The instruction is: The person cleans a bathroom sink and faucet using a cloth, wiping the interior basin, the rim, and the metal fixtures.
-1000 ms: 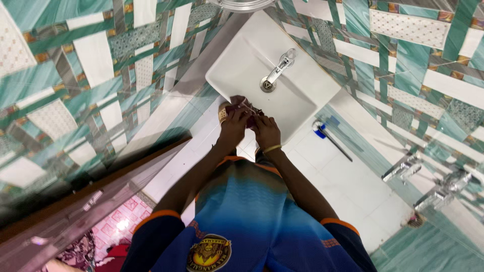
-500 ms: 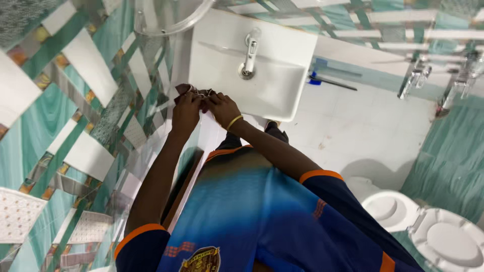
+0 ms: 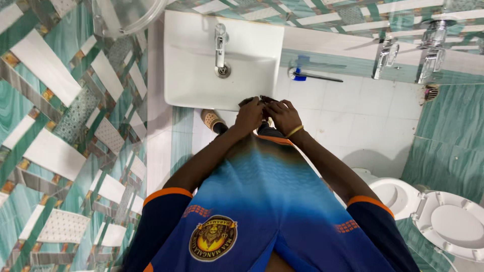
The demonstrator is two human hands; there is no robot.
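Hands first: we see our left hand (image 3: 249, 116) and right hand (image 3: 284, 116) pressed together just below the front rim of the sink (image 3: 191, 93), at about twelve o'clock from our chest. Between them sits a small dark cloth (image 3: 262, 99); only a scrap of it shows above the knuckles, so we cannot tell its full shape. Both sets of fingers are curled in on it, each hand pinching its own side, knuckles nearly touching. A bangle (image 3: 294, 131) rings our right wrist.

The tap (image 3: 220, 43) stands at the back of the basin, at twelve o'clock, and no water shows running from it. A brush (image 3: 307, 75) lies on the floor at one o'clock, two wall taps (image 3: 408, 50) at two o'clock, the toilet (image 3: 428, 216) at four o'clock. A sandal (image 3: 212, 120) shows under the sink at eleven o'clock.

We judge the step in hand to be working the cloth between the fingers, outside the basin and in front of it. A next move, as we read it, calls for lifting the cloth over the rim and keeping both pinches firm so it does not drop to the floor.
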